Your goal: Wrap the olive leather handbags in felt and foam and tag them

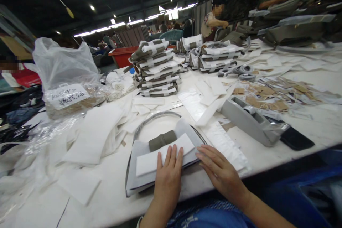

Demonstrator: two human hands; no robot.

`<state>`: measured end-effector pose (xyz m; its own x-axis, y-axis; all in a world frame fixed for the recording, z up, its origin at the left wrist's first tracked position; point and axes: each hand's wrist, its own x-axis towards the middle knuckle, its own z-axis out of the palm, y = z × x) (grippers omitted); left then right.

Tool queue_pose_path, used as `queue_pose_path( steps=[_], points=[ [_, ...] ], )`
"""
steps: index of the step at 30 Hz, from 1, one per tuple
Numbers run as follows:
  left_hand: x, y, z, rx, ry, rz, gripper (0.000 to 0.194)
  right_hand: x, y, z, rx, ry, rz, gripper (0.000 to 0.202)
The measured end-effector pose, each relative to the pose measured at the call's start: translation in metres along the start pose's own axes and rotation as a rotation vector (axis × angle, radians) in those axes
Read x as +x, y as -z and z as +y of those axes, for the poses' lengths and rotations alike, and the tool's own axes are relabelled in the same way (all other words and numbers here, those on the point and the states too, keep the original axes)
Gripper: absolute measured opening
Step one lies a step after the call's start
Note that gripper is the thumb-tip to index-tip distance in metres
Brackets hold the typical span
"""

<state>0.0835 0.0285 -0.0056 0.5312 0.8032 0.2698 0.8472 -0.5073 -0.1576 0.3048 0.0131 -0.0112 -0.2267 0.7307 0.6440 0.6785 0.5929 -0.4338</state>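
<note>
My left hand (169, 175) lies flat, fingers stretched, on a white foam strip (148, 164). Under the strip is a flat piece covered in grey-white tissue paper (136, 155), apparently a bag. An olive rolled piece with a band around it (162, 140) shows just beyond the strip. Behind it, a thin grey strap or cord (157, 114) curves in a loop. My right hand (220, 169) rests by the right edge of the tissue, fingers extended and touching the edge. What lies under its palm is hidden.
A grey tape dispenser (244, 121) and a dark phone-like object (296, 137) stand at right. White foam sheets (93, 131) and a labelled plastic bag (66, 82) are at left. Behind are stacked wrapped olive bags (156, 69), paper tags (267, 92), and a co-worker (212, 23).
</note>
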Motion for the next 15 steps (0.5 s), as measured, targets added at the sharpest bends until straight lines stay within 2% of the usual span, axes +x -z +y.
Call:
queue_pose_path(
  steps=[2, 3, 5, 7, 9, 11, 15],
  points=[
    [-0.001, 0.0, 0.0, 0.004, 0.003, 0.021, 0.062, -0.015, 0.006, -0.005, 0.109, -0.288, 0.096, 0.042],
    [-0.001, 0.0, -0.001, 0.006, 0.002, 0.029, 0.061, -0.023, 0.006, -0.007, 0.204, -0.455, 0.103, 0.042],
    [-0.001, 0.0, -0.001, 0.007, -0.005, 0.054, 0.06, -0.035, 0.002, -0.01, 0.473, -0.757, 0.059, 0.051],
    [-0.001, -0.002, -0.002, 0.005, -0.014, 0.088, 0.061, -0.04, -0.005, -0.012, 0.762, -0.944, 0.01, 0.071],
    [-0.001, -0.004, -0.002, 0.004, -0.021, 0.114, 0.064, -0.037, -0.011, -0.015, 0.952, -1.026, 0.008, 0.089],
    [-0.002, -0.005, -0.004, 0.016, -0.037, 0.121, 0.068, -0.024, -0.01, -0.02, 1.049, -1.067, 0.022, 0.092],
    [-0.007, -0.004, -0.01, 0.072, -0.059, 0.136, 0.072, 0.007, 0.005, -0.035, 1.142, -1.054, 0.047, 0.06]
  ],
)
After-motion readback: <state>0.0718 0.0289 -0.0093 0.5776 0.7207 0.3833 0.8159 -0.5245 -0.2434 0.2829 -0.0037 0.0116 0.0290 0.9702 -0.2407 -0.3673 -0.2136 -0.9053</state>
